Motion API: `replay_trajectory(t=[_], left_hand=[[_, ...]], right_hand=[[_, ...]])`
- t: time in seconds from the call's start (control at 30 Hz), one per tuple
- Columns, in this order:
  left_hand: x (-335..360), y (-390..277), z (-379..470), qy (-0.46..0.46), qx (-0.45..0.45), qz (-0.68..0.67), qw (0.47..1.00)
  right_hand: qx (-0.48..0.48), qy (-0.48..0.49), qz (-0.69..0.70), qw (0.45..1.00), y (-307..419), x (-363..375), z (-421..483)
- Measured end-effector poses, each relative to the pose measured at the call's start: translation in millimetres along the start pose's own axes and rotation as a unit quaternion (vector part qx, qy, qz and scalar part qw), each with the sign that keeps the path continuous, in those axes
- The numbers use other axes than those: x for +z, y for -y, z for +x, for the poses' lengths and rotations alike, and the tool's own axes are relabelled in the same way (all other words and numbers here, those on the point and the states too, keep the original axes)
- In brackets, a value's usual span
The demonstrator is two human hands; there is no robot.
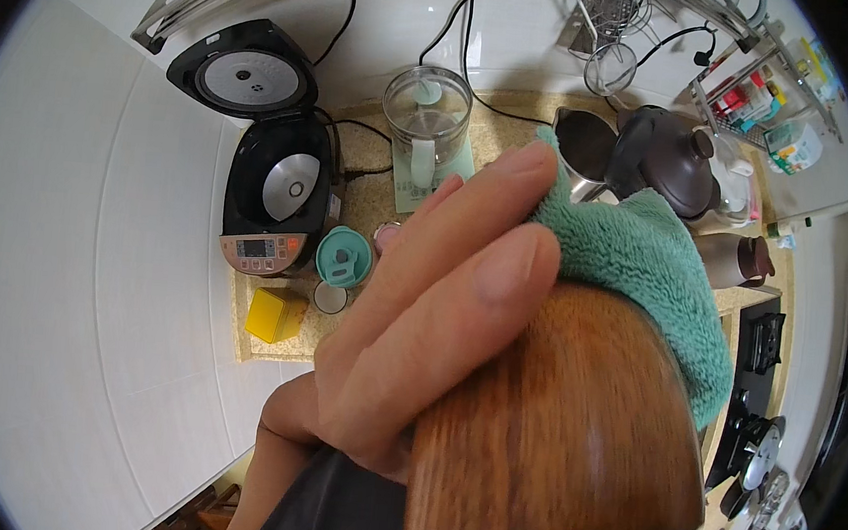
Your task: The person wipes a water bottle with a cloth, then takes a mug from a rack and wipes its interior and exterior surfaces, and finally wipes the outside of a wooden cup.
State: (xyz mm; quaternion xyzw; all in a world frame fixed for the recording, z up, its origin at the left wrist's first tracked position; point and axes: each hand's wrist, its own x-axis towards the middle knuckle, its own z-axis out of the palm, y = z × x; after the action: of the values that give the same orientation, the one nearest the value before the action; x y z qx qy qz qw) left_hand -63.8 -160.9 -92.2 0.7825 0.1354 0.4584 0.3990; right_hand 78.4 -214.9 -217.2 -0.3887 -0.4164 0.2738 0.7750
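My left hand (428,310) reaches in from the lower left, its fingers gripping a brown wooden piece (567,441) with visible grain and a curved edge. It is held close to the camera and fills the lower right; whether it is a bowl or another vessel I cannot tell. A fluffy green cloth (641,252) lies against its far edge and wraps along the right side, with a corner rising near my fingertips. My right hand is out of view, and the wood and cloth cover that area.
On the counter stand an open rice cooker (240,176), a clear jug (427,112), a green-lidded cup (345,257) and a yellow box (274,317). To the right are an open metal pitcher (585,145), a dark lidded pot (675,161), a flask (731,259) and a stove (746,395).
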Motion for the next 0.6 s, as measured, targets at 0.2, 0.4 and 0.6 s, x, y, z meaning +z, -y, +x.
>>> replay_trajectory(t=[0.2,0.4,0.6], left_hand=[[11,6,1,-0.016,-0.021,-0.224,0.974],[29,10,-8,-0.078,-0.063,-0.457,0.884],[14,29,-2,-0.091,0.064,-0.175,0.978]], right_hand=[[0.003,-0.008,-0.011,1.000,0,3,2],[0.002,-0.015,-0.024,1.000,-3,1,4],[0.002,-0.009,-0.037,0.999,-2,12,16]])
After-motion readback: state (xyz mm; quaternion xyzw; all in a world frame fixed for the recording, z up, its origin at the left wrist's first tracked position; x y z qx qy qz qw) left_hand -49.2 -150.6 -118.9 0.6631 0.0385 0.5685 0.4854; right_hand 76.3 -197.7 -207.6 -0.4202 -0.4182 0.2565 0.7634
